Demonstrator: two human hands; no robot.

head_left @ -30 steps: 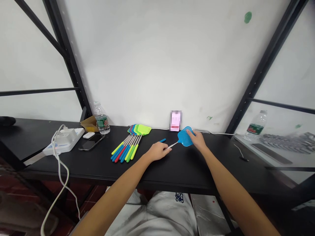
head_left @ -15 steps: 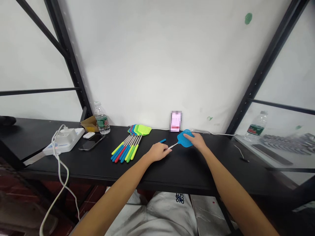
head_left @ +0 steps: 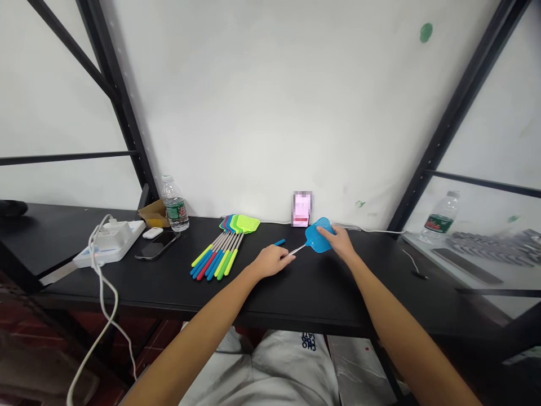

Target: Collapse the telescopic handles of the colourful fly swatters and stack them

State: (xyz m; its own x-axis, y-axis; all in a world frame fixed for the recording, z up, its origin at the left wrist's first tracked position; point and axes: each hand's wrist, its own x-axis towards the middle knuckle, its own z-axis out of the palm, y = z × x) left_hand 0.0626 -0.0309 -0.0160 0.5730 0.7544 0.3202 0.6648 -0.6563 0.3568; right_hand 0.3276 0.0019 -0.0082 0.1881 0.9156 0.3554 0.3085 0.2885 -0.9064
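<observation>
A blue fly swatter lies across the black tabletop (head_left: 321, 299), its mesh head (head_left: 318, 235) under my right hand (head_left: 340, 242), whose fingers grip the head's near edge. My left hand (head_left: 271, 261) sits at the thin metal shaft (head_left: 298, 250) and hides its lower end. A short blue stick (head_left: 279, 242) lies just beyond those fingers; I cannot tell whether it joins the swatter. To the left lies a fanned bundle of fly swatters (head_left: 224, 248) with multicoloured handles and green and blue heads.
Left of the bundle are a smartphone (head_left: 157, 246), a white power strip (head_left: 110, 242) with a trailing white cable, and a water bottle (head_left: 174, 207). A small pixelated pink object (head_left: 301, 208) stands against the white wall. Black metal shelf uprights rise on both sides.
The swatter's mesh head dipped slightly at its far end, then rose again under my right hand. My left hand has barely moved.
</observation>
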